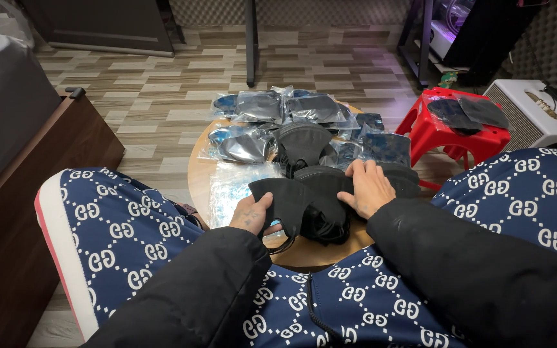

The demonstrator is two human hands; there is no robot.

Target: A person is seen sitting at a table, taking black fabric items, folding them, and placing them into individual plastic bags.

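Observation:
My left hand (251, 213) grips the near edge of a black face mask (285, 195) at the front of a small round wooden table (304, 252). My right hand (367, 187) lies flat, fingers spread, on a pile of black masks (322, 187) beside it. Behind the pile stands another heap of black masks (302, 144). Several clear plastic packets of masks (259, 106) cover the far half of the table. An empty clear wrapper (230, 187) lies to the left of my left hand.
A red plastic stool (443, 132) with dark masks on it stands at the right, next to a white box-shaped device (536, 116). A dark wooden cabinet (27, 193) is at the left. My knees, in blue patterned trousers, flank the table. A black pole (251, 42) rises beyond.

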